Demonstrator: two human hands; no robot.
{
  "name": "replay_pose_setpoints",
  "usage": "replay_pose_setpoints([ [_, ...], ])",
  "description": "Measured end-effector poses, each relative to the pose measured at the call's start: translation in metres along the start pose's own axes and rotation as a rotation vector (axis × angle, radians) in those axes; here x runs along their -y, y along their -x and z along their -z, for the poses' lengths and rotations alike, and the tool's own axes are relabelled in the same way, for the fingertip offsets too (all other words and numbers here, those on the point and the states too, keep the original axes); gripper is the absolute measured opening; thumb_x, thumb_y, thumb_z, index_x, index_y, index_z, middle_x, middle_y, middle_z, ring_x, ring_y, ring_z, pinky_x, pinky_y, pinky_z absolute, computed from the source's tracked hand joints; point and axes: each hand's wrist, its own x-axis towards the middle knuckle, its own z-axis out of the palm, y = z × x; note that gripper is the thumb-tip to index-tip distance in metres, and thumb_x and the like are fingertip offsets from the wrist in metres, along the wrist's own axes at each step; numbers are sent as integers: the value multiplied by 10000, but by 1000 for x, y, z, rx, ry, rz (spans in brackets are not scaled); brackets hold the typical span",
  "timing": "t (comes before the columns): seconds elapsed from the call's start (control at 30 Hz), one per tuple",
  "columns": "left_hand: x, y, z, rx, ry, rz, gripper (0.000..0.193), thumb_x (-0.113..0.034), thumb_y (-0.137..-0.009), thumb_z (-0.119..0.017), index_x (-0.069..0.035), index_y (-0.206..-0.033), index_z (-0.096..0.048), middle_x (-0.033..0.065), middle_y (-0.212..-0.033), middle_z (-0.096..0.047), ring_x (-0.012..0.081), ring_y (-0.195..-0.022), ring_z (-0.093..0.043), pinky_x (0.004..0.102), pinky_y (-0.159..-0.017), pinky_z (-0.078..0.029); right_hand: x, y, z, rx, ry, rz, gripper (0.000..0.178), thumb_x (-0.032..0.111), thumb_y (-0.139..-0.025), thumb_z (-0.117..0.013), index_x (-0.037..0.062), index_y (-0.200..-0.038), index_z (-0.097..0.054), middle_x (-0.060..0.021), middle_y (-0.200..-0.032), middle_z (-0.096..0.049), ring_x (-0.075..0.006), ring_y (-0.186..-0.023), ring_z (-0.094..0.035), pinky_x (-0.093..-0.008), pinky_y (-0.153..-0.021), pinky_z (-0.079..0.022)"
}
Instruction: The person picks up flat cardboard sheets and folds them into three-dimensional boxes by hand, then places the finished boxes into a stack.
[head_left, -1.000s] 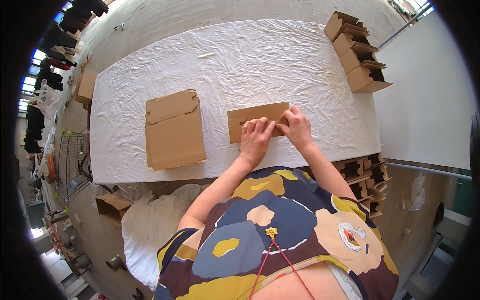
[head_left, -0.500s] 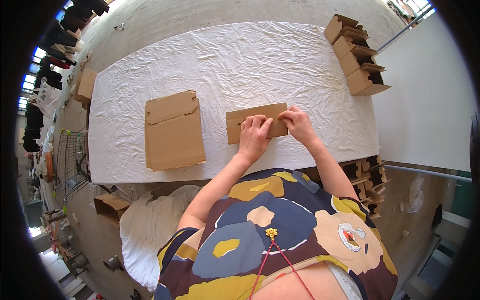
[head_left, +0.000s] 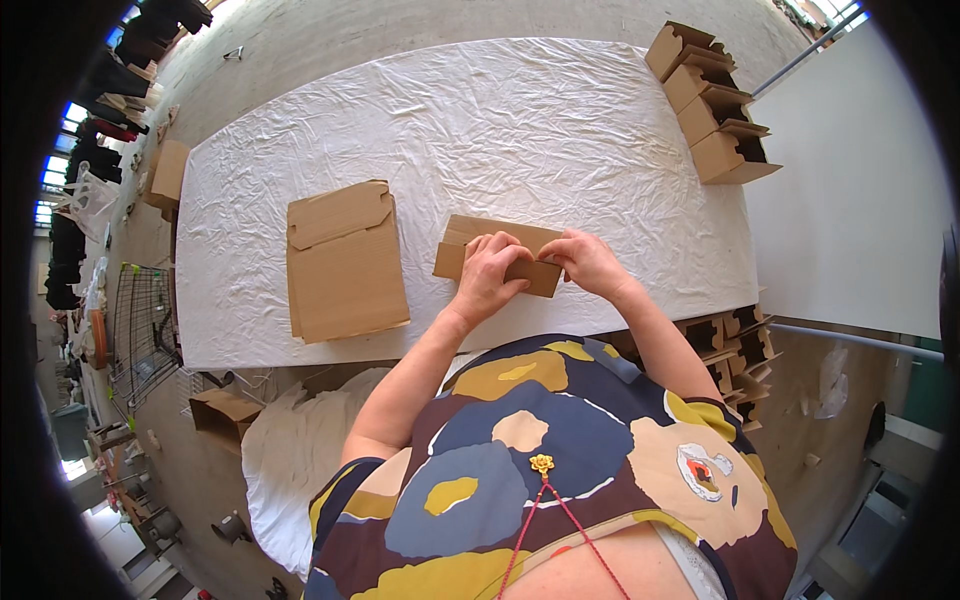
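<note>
A brown cardboard box (head_left: 468,229), partly folded, lies on the white cloth-covered table in front of me, tilted slightly. My left hand (head_left: 488,272) has its fingers curled over the near panel, thumb toward the near edge. At the box's right end, my right hand (head_left: 592,265) pinches the upper edge of that panel close to the left fingertips. The fingers hide the panel's middle. To the left, a stack of flat cardboard blanks (head_left: 350,275) lies with a notched flap folded over on top.
Several folded, open-topped cardboard boxes (head_left: 728,155) stand in a row at the table's far right corner. More boxes (head_left: 745,350) are stacked below the right edge. A white panel (head_left: 850,190) rises beyond it. At left stands a black wire rack (head_left: 140,320).
The cardboard has turned slightly and its near panel now stands folded up from the far part. My left hand has shifted left and nearer; the right hand has moved slightly nearer.
</note>
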Motion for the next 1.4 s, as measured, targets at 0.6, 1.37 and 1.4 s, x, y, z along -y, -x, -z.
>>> replay_pose_setpoints([
  [0.6,-2,11,-4,-96,72,-113,252,-81,-644,-804,-144,-862,-695,1,-921,-606,218,-955,-580,380,-955,-384,12,-23,7,398,438,258,143,116,-802,-633,168,-922,-691,-74,-798,-679,-312,-809,-664,-433,-684,-508],
  [1.37,0,5,-3,-118,90,-131,198,-74,-678,-800,-124,-844,-705,10,-901,-631,212,-915,-598,378,-977,-370,-3,-34,8,324,92,386,183,67,-764,-712,133,-933,-733,-28,-941,-658,-299,-881,-655,-402,-744,-519],
  [1.4,0,5,-3,-123,92,-135,194,-75,-680,-799,-124,-842,-704,11,-898,-629,212,-908,-598,378,-974,-372,-4,-34,7,312,94,389,175,77,-771,-713,139,-934,-735,-27,-936,-656,-298,-879,-654,-404,-742,-518],
])
